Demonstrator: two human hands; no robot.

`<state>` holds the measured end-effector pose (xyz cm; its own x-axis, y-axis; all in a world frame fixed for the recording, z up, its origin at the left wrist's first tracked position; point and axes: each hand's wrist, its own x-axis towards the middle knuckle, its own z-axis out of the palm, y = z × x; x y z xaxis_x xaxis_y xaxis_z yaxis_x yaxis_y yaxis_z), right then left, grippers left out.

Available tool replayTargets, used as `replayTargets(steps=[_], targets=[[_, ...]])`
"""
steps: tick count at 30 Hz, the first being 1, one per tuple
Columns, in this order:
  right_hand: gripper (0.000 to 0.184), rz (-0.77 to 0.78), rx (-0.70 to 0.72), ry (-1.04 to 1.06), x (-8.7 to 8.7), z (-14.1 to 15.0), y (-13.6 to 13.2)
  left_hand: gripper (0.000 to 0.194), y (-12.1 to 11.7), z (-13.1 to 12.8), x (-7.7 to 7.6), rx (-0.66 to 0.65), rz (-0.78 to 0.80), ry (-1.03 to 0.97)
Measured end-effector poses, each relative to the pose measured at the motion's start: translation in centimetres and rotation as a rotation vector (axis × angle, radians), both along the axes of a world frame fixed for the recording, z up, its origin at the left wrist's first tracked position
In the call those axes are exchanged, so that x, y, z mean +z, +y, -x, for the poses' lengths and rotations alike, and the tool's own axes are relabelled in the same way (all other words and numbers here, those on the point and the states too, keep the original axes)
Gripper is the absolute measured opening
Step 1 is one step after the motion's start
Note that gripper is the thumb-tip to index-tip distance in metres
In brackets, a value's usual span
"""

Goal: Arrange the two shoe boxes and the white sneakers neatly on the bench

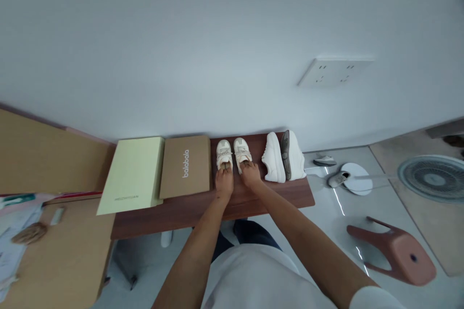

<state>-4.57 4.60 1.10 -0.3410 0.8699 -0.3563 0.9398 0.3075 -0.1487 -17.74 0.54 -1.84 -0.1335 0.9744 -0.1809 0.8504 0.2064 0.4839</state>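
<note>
Two small cream sneakers stand side by side on the dark wooden table, toes pointing at the wall. My left hand grips the left sneaker at its heel opening, fingers partly inside. At the heel of the right sneaker, my right hand is closed the same way. Both fingertips are hidden in the shoes. To the right lies a pair of larger white shoes, one white shoe on its side beside another white shoe with its grey-brown sole showing.
Left of the sneakers are a brown shoebox and a pale yellow box. A cluttered wooden desk adjoins at left. On the floor at right are a pink stool, a fan and loose shoes. The wall holds a socket plate.
</note>
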Motion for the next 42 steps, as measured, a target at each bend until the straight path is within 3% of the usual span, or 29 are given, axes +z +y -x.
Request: replayTargets(steps=[3,6,12,15,21,26,31,36,42], targets=[[0.03,-0.028,-0.015,0.023,0.4,0.1,-0.3,0.04,-0.1,0.0,0.6,-0.117,0.031,0.235],[0.031,-0.097,-0.055,0.091,1.1,-0.6,-0.5,0.047,0.1,-0.5,1.8,-0.155,-0.03,0.313],[0.032,-0.267,-0.228,0.213,2.1,-6.4,-0.8,0.053,1.0,-4.0,4.4,-0.259,-0.195,0.214],[0.033,-0.334,-0.305,0.222,2.0,-10.3,-0.7,0.051,1.1,-6.6,4.8,-0.326,-0.21,0.144],[0.035,-0.386,-0.463,0.147,0.9,-17.8,-0.7,0.053,0.5,-11.2,2.4,-0.358,-0.09,0.027],[0.039,-0.314,-0.579,0.091,-0.5,-22.2,-1.5,0.057,0.5,-13.4,-0.3,-0.332,0.056,-0.032],[0.054,-0.123,-0.7,0.15,-1.8,-24.7,-1.5,0.032,1.2,-14.3,-2.0,-0.299,0.175,-0.221],[0.057,0.184,-0.701,0.424,-2.1,-26.3,-0.6,0.019,1.8,-14.6,-2.5,-0.224,0.255,-0.332],[0.044,0.19,-0.6,0.439,-1.0,-26.6,0.3,0.02,2.0,-14.6,-1.4,-0.248,0.222,-0.302]])
